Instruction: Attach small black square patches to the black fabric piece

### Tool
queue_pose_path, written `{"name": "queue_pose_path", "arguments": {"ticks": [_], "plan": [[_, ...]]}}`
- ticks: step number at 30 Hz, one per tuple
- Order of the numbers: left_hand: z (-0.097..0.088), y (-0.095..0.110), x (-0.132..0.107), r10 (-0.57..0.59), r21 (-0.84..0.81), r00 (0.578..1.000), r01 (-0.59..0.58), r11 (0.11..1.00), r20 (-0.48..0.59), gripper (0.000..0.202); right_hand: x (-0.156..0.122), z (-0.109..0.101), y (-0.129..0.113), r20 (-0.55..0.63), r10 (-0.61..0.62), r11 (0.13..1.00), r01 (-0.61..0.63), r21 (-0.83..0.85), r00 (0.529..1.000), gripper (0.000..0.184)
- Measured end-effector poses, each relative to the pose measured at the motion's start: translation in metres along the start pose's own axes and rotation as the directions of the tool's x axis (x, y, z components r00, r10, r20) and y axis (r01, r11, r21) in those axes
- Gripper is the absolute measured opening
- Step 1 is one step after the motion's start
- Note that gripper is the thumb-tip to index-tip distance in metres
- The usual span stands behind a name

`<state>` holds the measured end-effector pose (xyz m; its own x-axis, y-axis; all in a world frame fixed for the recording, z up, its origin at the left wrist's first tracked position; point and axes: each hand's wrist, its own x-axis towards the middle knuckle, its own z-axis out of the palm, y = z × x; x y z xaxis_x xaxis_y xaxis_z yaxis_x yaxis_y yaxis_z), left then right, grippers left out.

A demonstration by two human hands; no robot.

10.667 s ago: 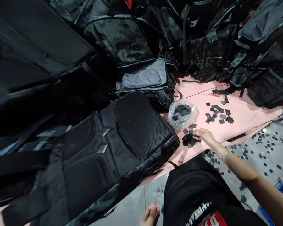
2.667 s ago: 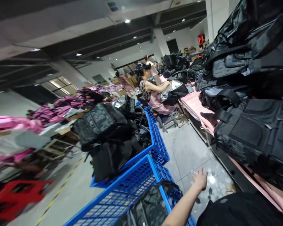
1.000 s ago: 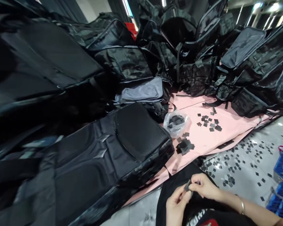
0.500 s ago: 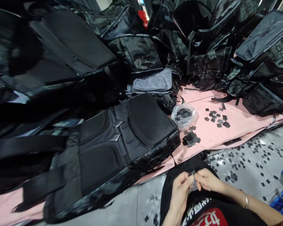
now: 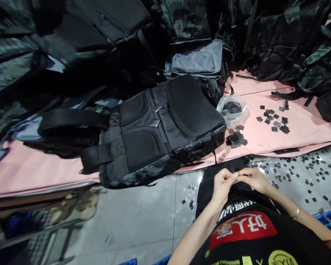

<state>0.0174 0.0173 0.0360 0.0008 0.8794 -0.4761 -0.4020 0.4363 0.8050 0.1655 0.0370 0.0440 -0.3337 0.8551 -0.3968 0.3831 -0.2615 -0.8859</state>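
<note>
My left hand (image 5: 223,183) and my right hand (image 5: 254,179) meet in front of my black shirt, fingertips pinched together on a small dark piece I can barely see. Just beyond them a black backpack (image 5: 160,127) lies back-side up at the edge of the pink table (image 5: 264,136). Right of the backpack, a small pile of black squares (image 5: 236,138) lies on the table. A clear plastic bag (image 5: 232,110) holding more squares sits behind the pile.
Many black and camouflage backpacks (image 5: 276,40) are heaped along the back of the table, one with a grey flap (image 5: 201,59). More black squares (image 5: 274,119) lie scattered on the pink cloth, and many litter the grey floor (image 5: 298,173) at the right.
The view has tilted down and left, showing more floor. Both hands stay together in front of my body, fingertips still pinched on the small piece.
</note>
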Motion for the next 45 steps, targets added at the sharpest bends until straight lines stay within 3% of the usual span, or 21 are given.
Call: {"name": "queue_pose_path", "arguments": {"ticks": [4,14,24,33,39,45], "plan": [[-0.005,-0.003,-0.003,-0.073,0.023,0.992,0.071,0.997,0.1,0.04,-0.001,-0.008,-0.009,0.045,0.019,0.999,-0.017,-0.043,0.999,0.02],[-0.01,-0.004,-0.006,0.057,0.134,0.998,-0.053,0.99,-0.019,0.026,0.0,0.002,-0.007,0.003,-0.076,0.984,0.075,-0.163,0.997,0.022],[-0.019,0.001,-0.009,0.003,0.126,0.999,-0.009,0.992,0.046,0.024,-0.001,0.001,-0.013,0.053,-0.082,0.972,0.091,-0.217,0.995,0.023],[-0.02,0.003,-0.01,0.048,0.2,0.996,-0.063,0.978,0.079,0.018,0.0,0.001,-0.015,0.142,-0.2,0.936,0.232,-0.266,0.969,0.029],[-0.012,0.004,-0.012,0.074,0.169,0.997,-0.071,0.983,-0.012,0.009,-0.001,0.006,-0.008,0.154,-0.134,0.973,0.16,-0.169,0.979,0.033],[-0.014,-0.003,-0.014,0.22,0.374,0.976,-0.205,0.904,0.005,0.006,0.001,0.008,-0.005,0.158,-0.056,0.992,0.072,-0.099,0.986,0.037]]}}
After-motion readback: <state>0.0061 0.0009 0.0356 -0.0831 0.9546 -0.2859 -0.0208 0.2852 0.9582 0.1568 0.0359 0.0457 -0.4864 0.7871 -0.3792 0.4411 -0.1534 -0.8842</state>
